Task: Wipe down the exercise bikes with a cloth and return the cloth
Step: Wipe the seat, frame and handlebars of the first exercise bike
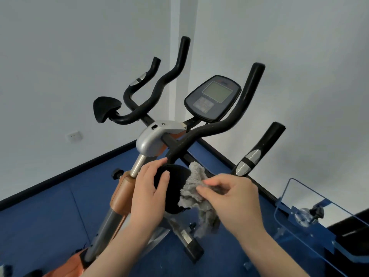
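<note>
Left hand (148, 193) steadies black pad (175, 188) at near end of bike (151, 136) handlebar, fingers spread over its left edge. Cloth (194, 188) bunched against pad's right face. Right hand (229, 194) pinches cloth between thumb and fingertips. Risk: light pinch, loose tail hanging; hard stroke could tug cloth free onto floor (50, 206).

I have one view only, from the camera on the person's head, tilted forward and down. It sits close over the left hand (151, 194) and right hand (231, 200), low in frame. Beyond the hands it faces the bike's handlebars (235, 116), a room corner behind them.
</note>
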{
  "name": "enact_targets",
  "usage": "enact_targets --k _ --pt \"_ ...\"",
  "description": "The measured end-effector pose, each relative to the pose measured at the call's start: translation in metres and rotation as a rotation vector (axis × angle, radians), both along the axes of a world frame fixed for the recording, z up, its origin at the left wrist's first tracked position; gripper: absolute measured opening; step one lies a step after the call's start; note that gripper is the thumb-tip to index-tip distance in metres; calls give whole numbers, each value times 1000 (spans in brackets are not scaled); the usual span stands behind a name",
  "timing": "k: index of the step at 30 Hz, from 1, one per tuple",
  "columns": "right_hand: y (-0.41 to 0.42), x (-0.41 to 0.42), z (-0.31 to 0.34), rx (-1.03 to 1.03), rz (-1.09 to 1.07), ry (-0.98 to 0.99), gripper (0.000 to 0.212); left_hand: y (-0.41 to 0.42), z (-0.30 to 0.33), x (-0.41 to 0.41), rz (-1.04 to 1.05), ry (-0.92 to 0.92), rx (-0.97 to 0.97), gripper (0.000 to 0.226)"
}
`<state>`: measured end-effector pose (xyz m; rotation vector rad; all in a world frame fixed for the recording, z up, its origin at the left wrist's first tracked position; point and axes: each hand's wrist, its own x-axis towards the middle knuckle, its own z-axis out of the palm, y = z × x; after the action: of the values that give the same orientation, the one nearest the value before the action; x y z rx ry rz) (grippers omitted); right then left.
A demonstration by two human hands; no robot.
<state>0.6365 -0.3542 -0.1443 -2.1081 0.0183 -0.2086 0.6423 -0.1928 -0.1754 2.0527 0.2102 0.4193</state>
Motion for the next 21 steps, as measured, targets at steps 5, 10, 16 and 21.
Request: enact_targets --k 5,10,16,21 --pt "-43 42 56 -294 41 -218 9 -16 -7 28 -13 -54 186 26" --pt "-39 51 16 -727 275 -108 11 -22 -14 32 151 -108 232 16" --pt "-15 57 -8 -911 268 -254 12 -24 -17 34 212 -125 177 12" --pt "2 93 -7 -730 259 -106 22 -22 -18 35 210 -164 123 3"
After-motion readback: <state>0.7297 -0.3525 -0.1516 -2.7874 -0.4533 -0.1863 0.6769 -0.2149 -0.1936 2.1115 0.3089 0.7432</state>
